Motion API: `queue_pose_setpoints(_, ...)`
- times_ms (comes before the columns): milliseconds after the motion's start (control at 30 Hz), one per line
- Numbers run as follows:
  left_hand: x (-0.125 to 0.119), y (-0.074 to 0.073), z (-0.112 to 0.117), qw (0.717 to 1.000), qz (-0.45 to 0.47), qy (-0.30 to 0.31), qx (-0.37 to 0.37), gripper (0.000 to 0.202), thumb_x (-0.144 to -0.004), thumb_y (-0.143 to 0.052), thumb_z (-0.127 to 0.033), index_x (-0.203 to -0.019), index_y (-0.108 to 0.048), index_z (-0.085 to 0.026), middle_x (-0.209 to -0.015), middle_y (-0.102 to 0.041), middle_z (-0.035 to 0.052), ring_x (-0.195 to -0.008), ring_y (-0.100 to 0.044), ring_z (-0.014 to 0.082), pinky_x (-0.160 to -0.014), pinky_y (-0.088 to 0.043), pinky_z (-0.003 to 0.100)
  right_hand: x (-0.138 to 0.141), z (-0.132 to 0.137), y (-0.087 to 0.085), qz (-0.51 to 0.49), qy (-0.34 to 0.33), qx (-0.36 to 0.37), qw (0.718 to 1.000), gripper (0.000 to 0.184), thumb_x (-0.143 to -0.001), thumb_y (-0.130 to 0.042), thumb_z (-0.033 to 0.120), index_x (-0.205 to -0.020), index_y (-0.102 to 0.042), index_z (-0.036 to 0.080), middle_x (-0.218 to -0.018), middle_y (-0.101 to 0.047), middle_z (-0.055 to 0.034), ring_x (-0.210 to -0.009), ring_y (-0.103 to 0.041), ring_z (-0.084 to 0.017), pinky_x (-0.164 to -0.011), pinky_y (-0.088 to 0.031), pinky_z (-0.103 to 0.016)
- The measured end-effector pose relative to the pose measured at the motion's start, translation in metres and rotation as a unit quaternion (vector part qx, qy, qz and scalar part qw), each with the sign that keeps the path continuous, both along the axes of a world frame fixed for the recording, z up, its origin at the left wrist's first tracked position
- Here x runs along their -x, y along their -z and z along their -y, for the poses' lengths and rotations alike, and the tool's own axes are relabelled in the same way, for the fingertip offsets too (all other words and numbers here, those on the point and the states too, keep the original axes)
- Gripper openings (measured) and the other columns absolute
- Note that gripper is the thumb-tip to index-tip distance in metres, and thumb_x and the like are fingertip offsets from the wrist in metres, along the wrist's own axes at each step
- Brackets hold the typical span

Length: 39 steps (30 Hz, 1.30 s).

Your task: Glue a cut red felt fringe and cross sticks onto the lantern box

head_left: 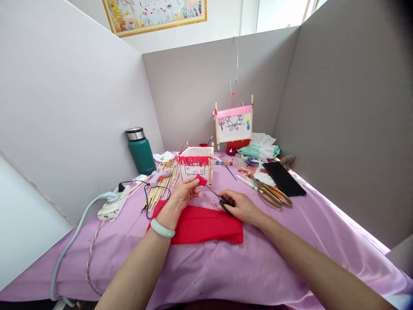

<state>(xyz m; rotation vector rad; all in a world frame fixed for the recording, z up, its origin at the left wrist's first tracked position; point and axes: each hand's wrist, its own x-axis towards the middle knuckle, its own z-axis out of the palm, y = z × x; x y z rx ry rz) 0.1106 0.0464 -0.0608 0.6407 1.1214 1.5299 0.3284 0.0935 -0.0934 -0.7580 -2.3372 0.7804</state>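
Observation:
My left hand (pixel 184 193) pinches a small scrap of red crepe paper (pixel 201 180) between thumb and fingers. My right hand (pixel 240 208) grips black-handled scissors (pixel 224 203), whose thin blades point up and left, reaching the scrap. Under and in front of both hands lies a folded sheet of red crepe paper (pixel 206 224). Just beyond them stands a small white paper-and-stick house (pixel 196 168) with a red fringe along its top and drawn windows. A jade bangle (pixel 162 228) circles my left wrist.
A lilac cloth (pixel 193 269) covers the table, between grey partitions. On the left are a green flask (pixel 141 151), glue gun (pixel 159 176), wooden sticks (pixel 161 187) and power strip (pixel 112 206). On the right lie gold-handled scissors (pixel 272 195) and a black tablet (pixel 284 178). A drawn paper panel (pixel 234 125) stands behind.

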Motion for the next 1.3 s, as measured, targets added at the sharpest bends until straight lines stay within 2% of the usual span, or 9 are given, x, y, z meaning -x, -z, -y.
queue_pose_setpoints(533, -0.0004, -0.0007, 0.0005, 1.0, -0.003, -0.002, -0.005, 0.018, -0.068, -0.076, -0.015, -0.073, -0.059, -0.013, -0.057, -0.058, -0.0038, -0.04, -0.05, 0.0054, -0.041, -0.041, 0.017, 0.0002, 0.003, -0.0036, -0.003, -0.003, 0.002, 1.0, 0.035, -0.076, -0.063, 0.039, -0.105, -0.063, 0.019, -0.075, -0.061, 0.0001, -0.062, -0.05, -0.011, -0.058, -0.037, -0.022)
queue_pose_setpoints(1000, 0.0017, 0.003, -0.0016, 1.0, -0.006, 0.014, 0.002, 0.006, -0.074, -0.069, -0.012, -0.077, -0.064, -0.013, -0.062, -0.063, -0.0012, -0.04, -0.051, 0.0062, -0.043, -0.043, 0.018, 0.002, -0.0016, 0.0022, 0.001, 0.001, -0.006, 1.0, 0.033, -0.079, -0.061, 0.038, -0.107, -0.062, 0.021, -0.074, -0.06, 0.0013, -0.061, -0.049, -0.01, -0.058, -0.035, -0.021)
queue_pose_setpoints(1300, -0.0002, 0.001, -0.0009, 1.0, 0.001, 0.01, 0.002, 0.008, -0.073, -0.07, -0.011, -0.075, -0.062, -0.012, -0.059, -0.061, -0.0016, -0.04, -0.051, 0.0062, -0.041, -0.041, 0.017, 0.0023, -0.0031, 0.0051, 0.003, 0.001, -0.004, 1.0, 0.035, -0.079, -0.062, 0.044, -0.104, -0.061, 0.021, -0.071, -0.058, 0.0022, -0.06, -0.046, -0.01, -0.057, -0.033, -0.021)
